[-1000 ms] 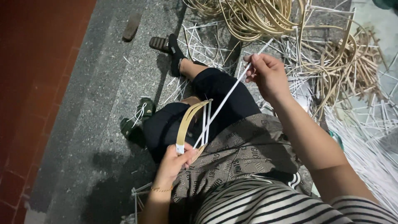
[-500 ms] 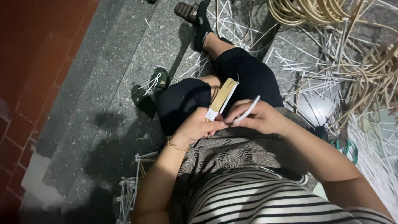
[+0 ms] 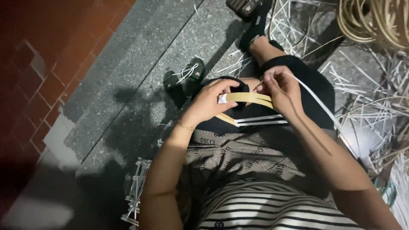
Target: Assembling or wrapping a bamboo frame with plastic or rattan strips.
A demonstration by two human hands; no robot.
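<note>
My left hand [image 3: 211, 100] pinches the near end of a flat tan cane strip [image 3: 249, 98] bent into a loop over my lap. At the loop's other end, my right hand [image 3: 279, 87] grips the cane together with a thin white strip [image 3: 317, 102], which trails off to the right over my forearm. Two more white strip ends [image 3: 262, 120] lie across my dark shorts just below the loop. Both hands are close together above my knees.
Loose white strips [image 3: 366, 115] litter the grey stone floor at right. Coils of tan cane [image 3: 375, 21] lie at top right. A small white lattice frame [image 3: 135, 191] rests by my left elbow. Sandalled feet [image 3: 185, 76] sit ahead; red brick tiles [image 3: 38, 72] run along the left.
A second ago my right hand was stretched out far, pulling the white strip taut. It has come back to the cane loop, and both hands now work together at the loop.
</note>
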